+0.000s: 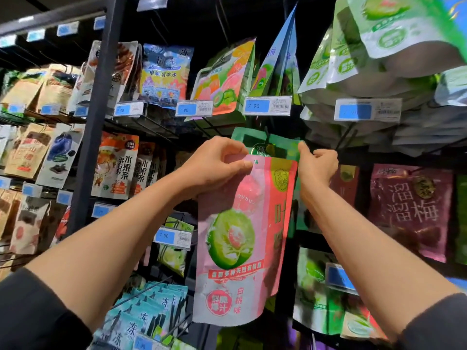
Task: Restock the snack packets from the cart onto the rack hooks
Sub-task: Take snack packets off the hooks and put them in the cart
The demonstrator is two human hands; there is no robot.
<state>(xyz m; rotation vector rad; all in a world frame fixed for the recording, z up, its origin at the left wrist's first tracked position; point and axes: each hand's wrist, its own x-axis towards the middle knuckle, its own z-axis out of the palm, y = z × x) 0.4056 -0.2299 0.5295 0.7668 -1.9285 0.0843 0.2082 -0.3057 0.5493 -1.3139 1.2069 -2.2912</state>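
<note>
Both hands are up at the rack here. The left hand [217, 160] is pinching the top left corner of a pink peach-flavour plum packet [237, 238], fingers [240, 168] curled over the header strip right beside the little hang hole. The right hand [317, 164] has its fingers curled around the packet's top right edge, so it's grasping the same packet from the other side. The packet hangs straight down between the two forearms, printed side facing the camera, with a big green plum graphic in the middle and a red band down its right edge.

Directly behind its top sits a green packet [255, 141] already on a hook [265, 137], and the pink one's header is just in front of and slightly below that. Can't tell if the hole is actually over the hook tip.

Above it there's a blue price tag reading 7.90 [267, 105] with more packets hanging on the upper row. To the right a dark red plum packet [412, 210] hangs on the same level. Lower left there's a bunch of teal jelly packets [151, 311] on their own hooks. Both sleeves [38, 311] are dark, pushed up past the forearms.
</note>
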